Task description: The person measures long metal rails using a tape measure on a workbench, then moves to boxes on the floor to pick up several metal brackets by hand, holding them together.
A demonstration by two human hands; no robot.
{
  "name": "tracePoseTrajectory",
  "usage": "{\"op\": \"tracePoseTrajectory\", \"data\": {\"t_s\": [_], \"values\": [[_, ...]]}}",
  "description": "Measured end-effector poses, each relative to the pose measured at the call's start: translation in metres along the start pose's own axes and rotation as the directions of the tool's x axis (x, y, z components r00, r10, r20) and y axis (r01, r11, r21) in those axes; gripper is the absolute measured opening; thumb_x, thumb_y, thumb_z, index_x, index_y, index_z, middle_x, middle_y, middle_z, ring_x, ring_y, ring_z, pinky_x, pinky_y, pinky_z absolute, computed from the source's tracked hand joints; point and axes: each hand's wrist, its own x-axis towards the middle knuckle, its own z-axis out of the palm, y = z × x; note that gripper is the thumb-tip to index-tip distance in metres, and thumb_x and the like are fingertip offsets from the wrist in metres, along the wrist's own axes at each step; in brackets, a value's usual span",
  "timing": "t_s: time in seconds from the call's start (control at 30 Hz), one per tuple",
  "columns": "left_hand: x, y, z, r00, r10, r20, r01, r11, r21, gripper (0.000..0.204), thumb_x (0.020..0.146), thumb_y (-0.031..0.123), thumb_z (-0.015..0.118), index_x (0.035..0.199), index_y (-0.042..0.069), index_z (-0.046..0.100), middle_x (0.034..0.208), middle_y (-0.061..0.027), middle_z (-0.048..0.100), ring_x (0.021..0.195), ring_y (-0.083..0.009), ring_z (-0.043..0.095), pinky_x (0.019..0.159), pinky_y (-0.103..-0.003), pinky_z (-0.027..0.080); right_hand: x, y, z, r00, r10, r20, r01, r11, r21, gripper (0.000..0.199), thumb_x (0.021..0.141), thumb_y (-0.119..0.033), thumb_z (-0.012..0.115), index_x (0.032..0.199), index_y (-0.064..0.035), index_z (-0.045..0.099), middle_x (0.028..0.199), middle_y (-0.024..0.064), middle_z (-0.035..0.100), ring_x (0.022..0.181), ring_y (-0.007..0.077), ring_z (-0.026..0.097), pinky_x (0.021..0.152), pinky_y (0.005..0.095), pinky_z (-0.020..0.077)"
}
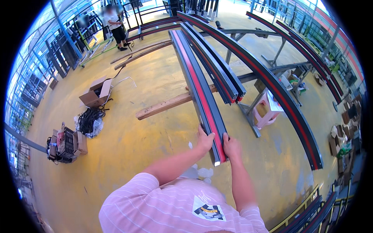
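A long dark grey metal profile (197, 83) with a red stripe down its middle runs away from me, its near end between my hands. My left hand (205, 139) is closed around its left edge, thumb on top. On the right edge, close to the near end, my right hand (232, 147) grips it the same way. Just right of it, a pair of similar dark profiles (217, 72) lies on the supports. Farther right, another long striped profile (268, 79) stretches across the metal stand. The undersides of the held profile and most fingertips are hidden.
A wooden beam (165, 106) juts left under the profiles. A metal stand (254, 75) and a pink stool (266, 110) are at the right. An open cardboard box (96, 93), black straps (91, 120) and a black crate (66, 145) sit on the left floor. A person (115, 27) stands far back.
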Motion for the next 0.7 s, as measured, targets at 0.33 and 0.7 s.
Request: {"op": "tracePoseTrajectory", "data": {"t_s": [0.33,0.7], "values": [[0.110,0.073,-0.010,0.990,0.109,-0.092,-0.088,0.974,0.206,0.055,0.079,0.017,0.065,0.126,-0.006,0.046,0.130,-0.0309,0.047,0.127,-0.0448,0.043,0.109,-0.047,0.036,0.107,-0.102,-0.017,0.924,-0.362,-0.126,0.322,0.911,-0.258,0.055,0.096,-0.050,0.052,0.116,0.0000,0.066,0.110,0.0248,0.067,0.113,0.0411,0.061,0.095,0.0495,0.0485],[0.102,0.175,-0.036,0.978,0.033,0.204,0.121,0.710,-0.694,0.039,0.085,0.004,0.061,0.122,-0.005,0.051,0.112,-0.0173,0.062,0.105,-0.0304,0.064,0.091,-0.042,0.052,0.115,-0.165,-0.130,0.891,-0.193,0.411,0.046,0.939,0.340,0.065,0.087,-0.054,0.065,0.111,0.0069,0.061,0.095,0.0194,0.071,0.076,0.0259,0.071,0.060,0.0383,0.0560]]}}
